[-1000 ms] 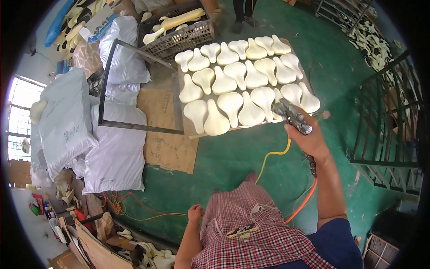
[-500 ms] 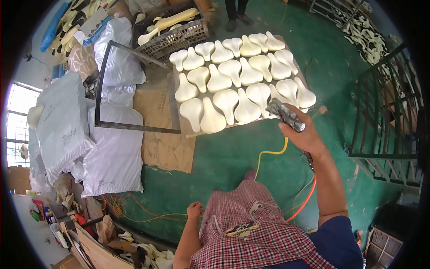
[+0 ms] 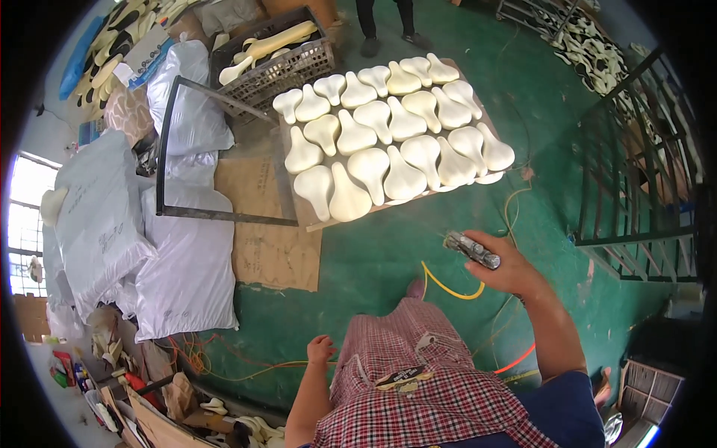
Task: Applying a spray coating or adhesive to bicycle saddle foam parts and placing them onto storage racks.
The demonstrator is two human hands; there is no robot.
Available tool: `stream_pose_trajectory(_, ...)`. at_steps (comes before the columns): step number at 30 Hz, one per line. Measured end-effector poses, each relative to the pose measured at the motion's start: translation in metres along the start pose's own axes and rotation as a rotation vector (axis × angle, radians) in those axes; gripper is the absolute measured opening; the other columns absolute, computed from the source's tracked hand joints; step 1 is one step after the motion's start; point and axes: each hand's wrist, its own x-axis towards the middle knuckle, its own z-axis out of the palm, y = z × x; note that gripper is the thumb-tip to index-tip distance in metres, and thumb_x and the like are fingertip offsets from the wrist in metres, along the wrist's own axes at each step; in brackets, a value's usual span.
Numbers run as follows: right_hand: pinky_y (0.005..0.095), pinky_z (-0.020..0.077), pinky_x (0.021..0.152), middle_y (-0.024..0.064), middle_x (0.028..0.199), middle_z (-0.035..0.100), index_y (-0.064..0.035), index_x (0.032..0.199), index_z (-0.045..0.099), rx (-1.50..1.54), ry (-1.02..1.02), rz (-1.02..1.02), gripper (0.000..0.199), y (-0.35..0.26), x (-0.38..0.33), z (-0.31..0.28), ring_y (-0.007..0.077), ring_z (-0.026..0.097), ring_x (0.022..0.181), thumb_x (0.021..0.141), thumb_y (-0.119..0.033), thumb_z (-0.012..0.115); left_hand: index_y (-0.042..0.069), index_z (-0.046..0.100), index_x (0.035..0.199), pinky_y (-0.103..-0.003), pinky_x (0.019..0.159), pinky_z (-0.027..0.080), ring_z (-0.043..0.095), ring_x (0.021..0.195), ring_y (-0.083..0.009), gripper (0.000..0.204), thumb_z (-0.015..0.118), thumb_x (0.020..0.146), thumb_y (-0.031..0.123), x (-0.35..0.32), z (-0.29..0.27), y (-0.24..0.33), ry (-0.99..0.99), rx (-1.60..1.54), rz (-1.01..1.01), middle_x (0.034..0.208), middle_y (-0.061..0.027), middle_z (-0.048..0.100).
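My right hand (image 3: 508, 263) is wrapped round a spray gun (image 3: 472, 249), whose metal body is coated in dried residue. A yellow hose (image 3: 453, 293) loops on the floor below it. Past the gun, and apart from it, is a board (image 3: 388, 214) bearing rows of pale cream bicycle saddle pads (image 3: 369, 173). They lie close together, their narrow noses pointing in alternating directions. Low beside my checked apron (image 3: 407, 351), my left hand (image 3: 321, 349) hangs with its fingers loosely curled, and nothing shows in it.
A dark metal frame (image 3: 228, 216) juts left from the board, over flattened cardboard (image 3: 275, 257). White sacks (image 3: 187, 261) and a crate (image 3: 280, 75) stand left. On the right is a metal rack (image 3: 635, 243). Another person's legs (image 3: 385, 19) stand beyond the board.
My right hand has drawn the spray gun back toward me, away from the near right corner of the board. The view has shifted slightly. My left hand stays low at my side.
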Motion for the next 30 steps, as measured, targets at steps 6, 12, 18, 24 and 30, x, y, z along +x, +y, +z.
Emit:
stream_pose_trajectory(6, 0.0295, 0.0437, 0.069, 0.0121, 0.086, 0.059, -0.0027, 0.110, 0.048, 0.048, 0.220, 0.019, 0.045, -0.017, 0.008, 0.000, 0.0191, 0.057, 0.075, 0.068, -0.011, 0.060, 0.002, 0.052, 0.101, -0.026, 0.043, 0.041, 0.058, 0.057, -0.0184, 0.028, 0.052, 0.075, 0.013, 0.003, -0.005, -0.001, 0.001, 0.052, -0.007, 0.079, -0.0085, 0.059)
stream_pose_trajectory(12, 0.0284, 0.0438, 0.068, 0.0130, 0.085, 0.059, -0.0013, 0.110, 0.047, -0.070, 0.134, -0.058, 0.044, -0.006, -0.006, -0.002, 0.0168, 0.055, 0.073, 0.069, -0.010, 0.060, 0.002, 0.052, 0.102, -0.026, 0.043, 0.041, 0.058, 0.058, -0.0185, 0.029, 0.052, 0.075, 0.013, 0.005, -0.006, -0.003, 0.008, 0.079, -0.006, 0.079, -0.0084, 0.059)
stream_pose_trajectory(18, 0.0291, 0.0438, 0.072, 0.0137, 0.087, 0.059, -0.0014, 0.110, 0.048, 0.055, 0.275, 0.051, 0.045, -0.009, 0.009, -0.016, 0.0187, 0.057, 0.079, 0.068, -0.011, 0.060, 0.001, 0.053, 0.099, -0.025, 0.041, 0.040, 0.058, 0.055, -0.0180, 0.027, 0.052, 0.075, 0.013, 0.002, 0.011, 0.006, 0.017, 0.056, -0.006, 0.078, -0.0087, 0.059)
stream_pose_trajectory(24, 0.0295, 0.0440, 0.071, 0.0149, 0.088, 0.060, -0.0012, 0.111, 0.048, -0.033, 0.155, 0.026, 0.045, 0.002, 0.012, -0.036, 0.0172, 0.057, 0.080, 0.069, -0.012, 0.061, 0.001, 0.055, 0.095, -0.024, 0.038, 0.038, 0.058, 0.051, -0.0177, 0.024, 0.052, 0.074, 0.012, -0.005, 0.027, 0.017, 0.030, -0.015, 0.018, 0.075, -0.0084, 0.058)
stream_pose_trajectory(30, 0.0271, 0.0434, 0.069, 0.0098, 0.083, 0.059, -0.0017, 0.110, 0.048, 0.117, 0.382, -0.020, 0.044, 0.015, 0.053, -0.064, 0.0142, 0.054, 0.074, 0.069, -0.011, 0.060, 0.001, 0.051, 0.102, -0.025, 0.043, 0.042, 0.058, 0.056, -0.0187, 0.029, 0.051, 0.076, 0.013, -0.010, 0.040, 0.023, 0.032, 0.031, 0.024, 0.080, -0.0104, 0.059)
